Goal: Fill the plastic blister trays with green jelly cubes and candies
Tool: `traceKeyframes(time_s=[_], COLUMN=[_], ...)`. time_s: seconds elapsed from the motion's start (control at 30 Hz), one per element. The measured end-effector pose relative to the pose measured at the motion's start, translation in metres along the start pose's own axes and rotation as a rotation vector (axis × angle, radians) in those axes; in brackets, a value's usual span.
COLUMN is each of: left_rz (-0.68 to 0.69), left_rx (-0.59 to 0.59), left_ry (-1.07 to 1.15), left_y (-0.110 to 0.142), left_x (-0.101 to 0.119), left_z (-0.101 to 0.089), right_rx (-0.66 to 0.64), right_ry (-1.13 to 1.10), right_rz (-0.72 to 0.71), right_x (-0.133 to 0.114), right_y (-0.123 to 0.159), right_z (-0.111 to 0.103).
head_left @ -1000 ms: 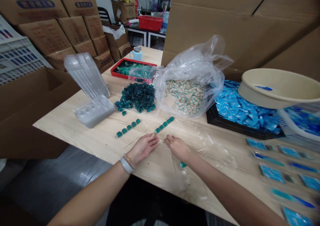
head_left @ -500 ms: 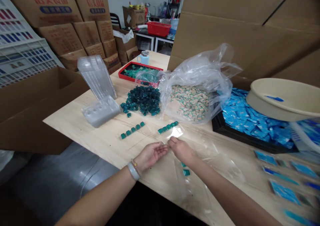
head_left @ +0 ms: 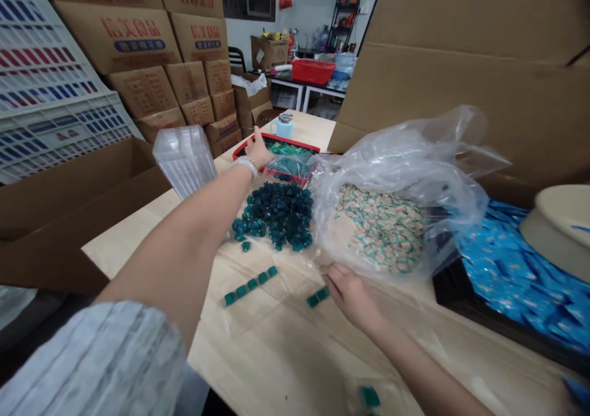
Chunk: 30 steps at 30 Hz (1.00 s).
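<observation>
My left hand (head_left: 258, 152) reaches far forward, fingers spread, at the near corner of a red tray (head_left: 299, 145) holding teal pieces. My right hand (head_left: 350, 296) lies low on the table, its fingertips close beside a short row of teal cubes (head_left: 318, 297). Neither hand visibly holds anything. A longer row of teal cubes (head_left: 250, 285) sits left of it. Beyond them lies a heap of dark teal pieces (head_left: 274, 216). A clear plastic bag (head_left: 380, 228) with striped sachets slumps against my right hand's side.
A clear plastic tray (head_left: 184, 161) stands left of the heap, and a blue mug (head_left: 283, 127) stands behind the red tray. Blue sachets fill a black tray (head_left: 507, 268) at right, beside a beige basin (head_left: 562, 225). Cardboard boxes (head_left: 138, 44) border the wooden table (head_left: 271, 367).
My left hand has stretched from the table's middle to the red tray. My right hand has moved forward, and the row beside it looks shorter. The view has swung, shifting everything rightward and lower.
</observation>
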<state>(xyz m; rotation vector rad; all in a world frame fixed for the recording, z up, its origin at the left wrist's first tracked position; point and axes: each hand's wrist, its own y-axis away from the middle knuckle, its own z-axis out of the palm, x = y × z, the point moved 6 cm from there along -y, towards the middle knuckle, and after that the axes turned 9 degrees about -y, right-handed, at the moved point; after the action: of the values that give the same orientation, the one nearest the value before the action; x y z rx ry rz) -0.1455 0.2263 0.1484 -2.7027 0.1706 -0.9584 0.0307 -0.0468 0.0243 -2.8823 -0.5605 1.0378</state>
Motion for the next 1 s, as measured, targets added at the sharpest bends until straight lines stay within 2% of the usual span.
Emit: traceKeyframes(time_s=[0.03, 0.1, 0.17, 0.23, 0.3, 0.37, 0.47, 0.5, 0.57, 0.63, 0.7, 0.77, 0.83, 0.9, 1.0], left_rz=[0.012, 0.023, 0.030, 0.028, 0.021, 0.016, 0.016, 0.018, -0.073, -0.226, -0.445, -0.674, -0.857, -0.823, -0.644], left_rx=[-0.061, -0.197, -0.267, -0.281, -0.293, -0.313, -0.341, -0.344, -0.380, -0.460, -0.586, -0.691, -0.725, -0.709, -0.663], left_ry=[-0.103, -0.237, -0.262, -0.261, -0.253, -0.220, -0.132, -0.105, 0.071, 0.325, 0.655, 0.949, 1.143, 1.118, 0.980], left_y=[-0.013, -0.020, -0.014, -0.005, 0.000, 0.003, 0.010, 0.015, 0.034, 0.062, 0.100, 0.140, 0.173, 0.192, 0.207], left_x=[-0.007, -0.023, -0.035, -0.043, -0.048, -0.050, -0.047, -0.045, -0.046, -0.048, -0.048, -0.044, -0.035, -0.025, -0.009], left_z=[0.015, 0.051, 0.086, 0.114, 0.134, 0.145, 0.143, 0.138, 0.122, 0.107, 0.097, 0.092, 0.093, 0.095, 0.101], right_rx=[0.026, 0.087, 0.129, 0.144, 0.133, 0.098, 0.074, 0.090, 0.159, 0.239, 0.271, 0.245, 0.209, 0.190, 0.237], right_ry=[0.007, 0.034, 0.046, 0.058, 0.128, 0.240, 0.286, 0.228, -0.006, -0.353, -0.730, -1.047, -1.254, -1.356, -1.393], right_rz=[0.013, 0.044, 0.054, 0.068, 0.137, 0.230, 0.295, 0.297, 0.294, 0.297, 0.320, 0.369, 0.419, 0.453, 0.483], right_x=[0.006, 0.019, 0.030, 0.039, 0.048, 0.060, 0.075, 0.080, 0.088, 0.093, 0.092, 0.083, 0.069, 0.054, 0.039], right_y=[-0.017, -0.055, -0.094, -0.131, -0.162, -0.183, -0.196, -0.196, -0.190, -0.176, -0.158, -0.138, -0.120, -0.104, -0.087], right_z=[-0.003, -0.011, -0.016, -0.016, -0.010, 0.000, 0.012, 0.013, 0.011, 0.006, 0.004, 0.006, 0.012, 0.017, 0.023])
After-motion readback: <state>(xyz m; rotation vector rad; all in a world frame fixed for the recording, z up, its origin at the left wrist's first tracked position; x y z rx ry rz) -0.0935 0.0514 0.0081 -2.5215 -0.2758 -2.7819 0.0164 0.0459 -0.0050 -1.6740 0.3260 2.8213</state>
